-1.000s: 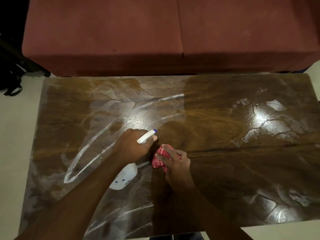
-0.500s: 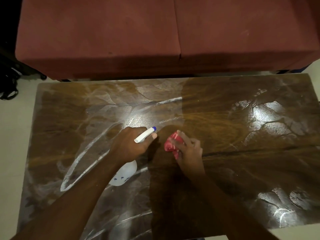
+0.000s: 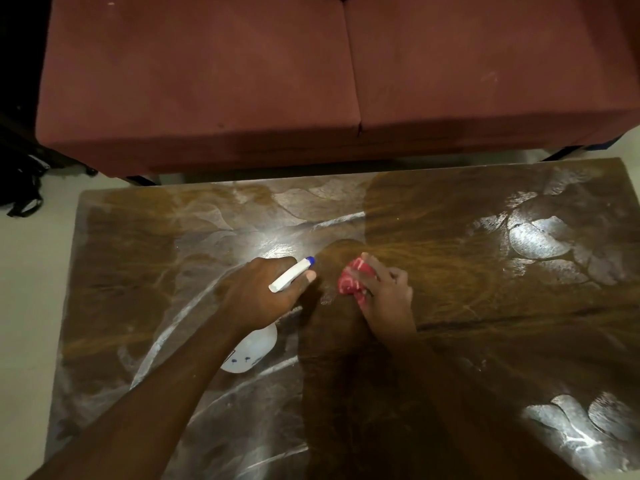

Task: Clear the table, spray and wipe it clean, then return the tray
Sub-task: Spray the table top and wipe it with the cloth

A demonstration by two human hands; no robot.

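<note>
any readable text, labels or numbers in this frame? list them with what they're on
None can be read.
spray bottle, held in the left hand: small blue marks and a bit of red outline on the white body, too small and blurred to read.
red cloth under the right hand: white pattern only, no lettering.
table and sofa: no text visible.

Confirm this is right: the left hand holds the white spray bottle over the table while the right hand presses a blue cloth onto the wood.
Not quite: the cloth is red with white markings, not blue, as the head view shows. The rest holds: the left hand grips the white spray bottle over the table, and the right hand presses the cloth onto the wood.
</note>
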